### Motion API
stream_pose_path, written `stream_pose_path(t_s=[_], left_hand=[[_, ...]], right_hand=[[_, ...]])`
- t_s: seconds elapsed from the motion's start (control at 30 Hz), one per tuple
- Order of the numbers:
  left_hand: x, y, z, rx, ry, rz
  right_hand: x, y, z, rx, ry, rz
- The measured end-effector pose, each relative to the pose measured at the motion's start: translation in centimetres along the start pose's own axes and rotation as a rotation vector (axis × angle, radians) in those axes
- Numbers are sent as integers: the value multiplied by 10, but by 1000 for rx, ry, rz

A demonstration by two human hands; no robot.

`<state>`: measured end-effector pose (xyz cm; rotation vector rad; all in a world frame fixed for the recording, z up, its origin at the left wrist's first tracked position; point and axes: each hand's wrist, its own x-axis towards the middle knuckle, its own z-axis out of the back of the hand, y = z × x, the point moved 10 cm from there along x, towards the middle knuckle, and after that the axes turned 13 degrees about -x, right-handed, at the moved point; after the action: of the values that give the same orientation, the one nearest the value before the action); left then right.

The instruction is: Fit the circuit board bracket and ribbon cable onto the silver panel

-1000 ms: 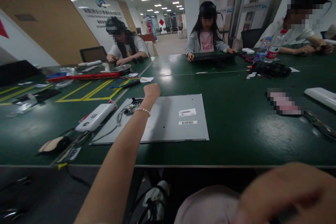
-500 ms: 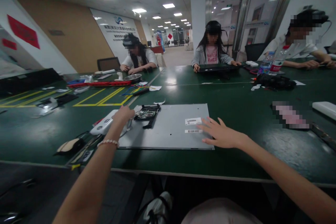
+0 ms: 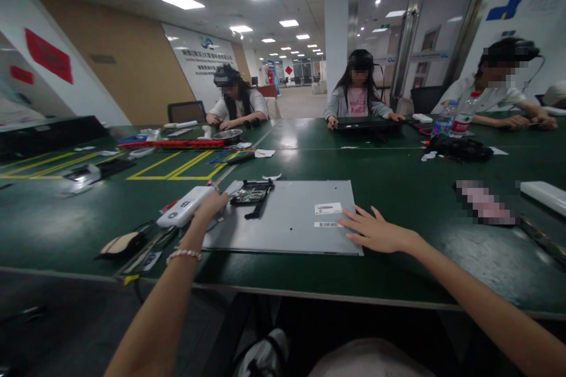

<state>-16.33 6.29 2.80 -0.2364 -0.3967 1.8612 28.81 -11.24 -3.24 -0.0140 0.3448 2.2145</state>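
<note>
A flat grey metal panel [image 3: 292, 200] with two white labels lies on the green table before me. My right hand [image 3: 375, 230] rests with spread fingers on its right side, fingertips by the labels. At the panel's left edge is my left hand [image 3: 212, 205], its fingers curled together; whatever they hold is hidden by the hand. A green circuit board in a black frame [image 3: 251, 193] sits on the panel's upper left, just right of my left hand. A white device with round buttons [image 3: 186, 206] lies left of that hand.
A beige and black pouch-like item [image 3: 121, 244] and dark strips lie at the left front. On the right are a phone [image 3: 485, 203] and a white box [image 3: 543, 197]. Bottles [image 3: 462, 118] and a black bundle [image 3: 460, 147] stand farther back. Several people sit across the table.
My left hand has dropped slightly towards the panel's left edge. My right hand stays spread on the panel. The whole view has shifted a little.
</note>
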Motion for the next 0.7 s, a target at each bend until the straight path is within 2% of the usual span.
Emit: stream_pose_path(t_s=[0.1,0.27,0.43,0.63,0.7], left_hand=[[2,0,-6,-36,30,27],[1,3,-12,-118,-12,60],[-2,13,-16,-333,-86,118],[0,14,-19,-312,-151,137],[0,12,-18,-295,-182,110]], right_hand=[[5,-5,4,158,-37,-13],[9,-25,31,447,-252,-130],[8,-52,31,596,-238,-210],[6,-85,16,660,-220,-230],[5,-89,13,803,-224,-214]])
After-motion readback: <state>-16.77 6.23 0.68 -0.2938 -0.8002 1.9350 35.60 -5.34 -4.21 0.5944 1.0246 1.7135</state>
